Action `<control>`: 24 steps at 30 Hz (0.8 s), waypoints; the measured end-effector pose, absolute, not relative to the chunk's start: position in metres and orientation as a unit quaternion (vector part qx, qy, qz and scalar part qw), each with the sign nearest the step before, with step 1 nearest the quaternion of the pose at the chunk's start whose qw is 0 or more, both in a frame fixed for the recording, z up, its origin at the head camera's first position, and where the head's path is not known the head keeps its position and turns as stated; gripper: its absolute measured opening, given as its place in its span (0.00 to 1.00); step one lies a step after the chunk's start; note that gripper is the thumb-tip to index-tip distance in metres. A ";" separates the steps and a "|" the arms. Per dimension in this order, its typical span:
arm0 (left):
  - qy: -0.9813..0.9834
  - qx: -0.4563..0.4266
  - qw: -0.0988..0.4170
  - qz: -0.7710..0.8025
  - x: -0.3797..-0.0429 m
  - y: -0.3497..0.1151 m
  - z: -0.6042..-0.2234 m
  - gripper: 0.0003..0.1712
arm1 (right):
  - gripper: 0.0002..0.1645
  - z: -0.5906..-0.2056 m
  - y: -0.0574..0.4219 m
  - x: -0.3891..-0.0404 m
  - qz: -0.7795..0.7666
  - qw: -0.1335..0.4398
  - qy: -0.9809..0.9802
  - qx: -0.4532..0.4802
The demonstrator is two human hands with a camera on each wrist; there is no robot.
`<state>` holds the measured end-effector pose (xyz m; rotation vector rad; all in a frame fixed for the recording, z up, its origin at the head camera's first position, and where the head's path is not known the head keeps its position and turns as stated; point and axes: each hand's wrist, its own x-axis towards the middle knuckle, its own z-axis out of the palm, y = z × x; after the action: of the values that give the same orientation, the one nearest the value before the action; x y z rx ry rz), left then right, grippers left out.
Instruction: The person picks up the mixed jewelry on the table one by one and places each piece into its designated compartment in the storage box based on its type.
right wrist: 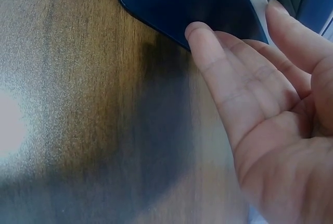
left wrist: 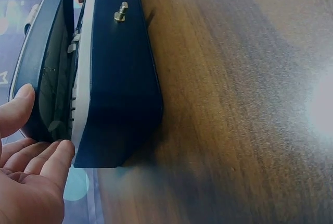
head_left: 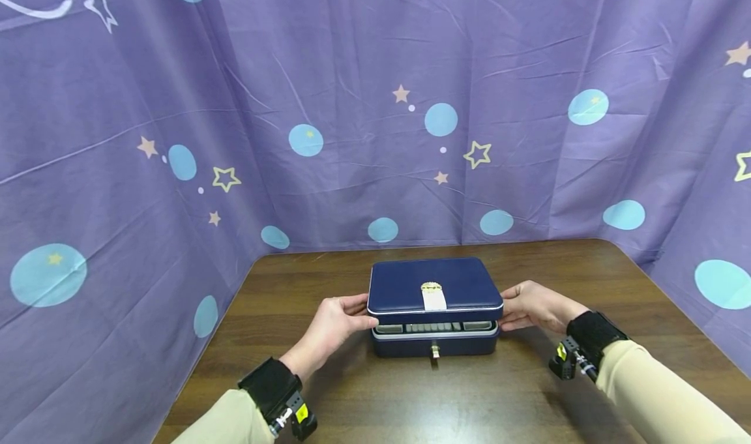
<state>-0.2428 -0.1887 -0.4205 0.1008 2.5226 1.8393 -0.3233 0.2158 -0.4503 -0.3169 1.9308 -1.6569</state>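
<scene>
A navy jewelry box point(head_left: 405, 347) sits on the table with its lid point(head_left: 405, 281) raised a little. Through the gap, a pale lined interior with ring slots point(head_left: 434, 327) shows. My left hand point(head_left: 331, 326) holds the lid at its left end, thumb on the front and fingers at the end under its edge, as the left wrist view shows. At the box's right end, my right hand point(head_left: 536, 307) touches the side of the base with nearly straight fingers point(right wrist: 208, 49). A white strap with a gold ornament point(head_left: 433, 295) hangs from the lid, above a gold catch point(left wrist: 122, 11) on the base.
The brown wooden table point(head_left: 305, 274) extends around the box on all sides. Behind it and to both sides hangs a purple curtain point(head_left: 364, 190) with stars and blue dots. A black wrist band with a small camera point(head_left: 272, 392) is on each wrist.
</scene>
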 end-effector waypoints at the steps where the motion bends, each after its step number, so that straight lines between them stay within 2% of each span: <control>1: 0.806 0.032 0.009 0.590 -0.243 -0.189 -0.421 0.33 | 0.22 -0.450 0.216 -0.323 -0.620 0.287 0.720 -0.120; 5: 0.805 0.032 0.007 0.593 -0.242 -0.189 -0.424 0.33 | 0.20 -0.450 0.219 -0.324 -0.625 0.301 0.711 -0.119; 8: 0.805 0.034 0.004 0.592 -0.242 -0.189 -0.426 0.33 | 0.23 -0.447 0.218 -0.324 -0.627 0.310 0.705 -0.111; 19: 0.804 0.045 -0.005 0.593 -0.241 -0.189 -0.434 0.34 | 0.50 -0.442 0.218 -0.322 -0.626 0.311 0.709 -0.092; 24: 0.803 0.053 -0.013 0.593 -0.240 -0.189 -0.439 0.34 | 0.46 -0.441 0.217 -0.322 -0.612 0.308 0.721 -0.101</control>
<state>-0.2401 -0.1891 -0.4392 0.1693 2.5453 1.8778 -0.3218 0.2166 -0.4408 -0.2674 1.9070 -1.6197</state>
